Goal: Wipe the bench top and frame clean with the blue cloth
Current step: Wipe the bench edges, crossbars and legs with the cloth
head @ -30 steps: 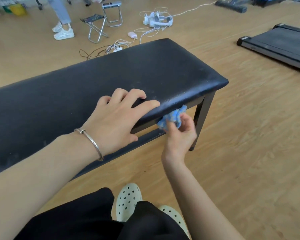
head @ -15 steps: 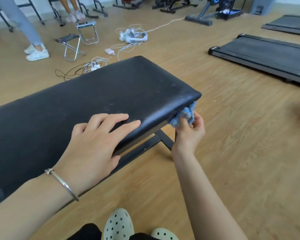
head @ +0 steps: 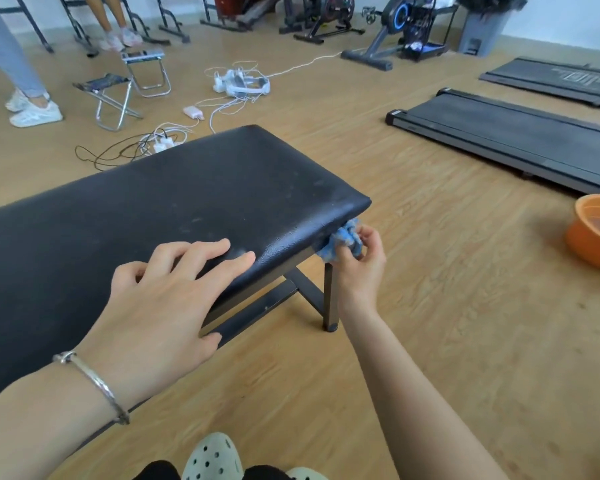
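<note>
Bench top [head: 153, 220]: black padding, scuffed, with pale smears. Frame [head: 328, 296]: dark metal, with a leg under the bench's right front corner.
Near treadmill [head: 516, 143]: on the floor beyond the bench's right end. Far treadmill [head: 561, 77]: behind it; pale lettering on the deck is too blurred to read.
Basin [head: 596, 233]: orange, on the floor right of the bench.
Left hand [head: 160, 299]: flat on the bench top by its front edge, fingers spread, grasping nothing.
Right hand [head: 361, 268]: fingers curled round the cloth [head: 340, 242], blue and bunched, which touches the frame just under that corner.
Bracelet [head: 94, 382]: silver, on the left wrist.
</note>
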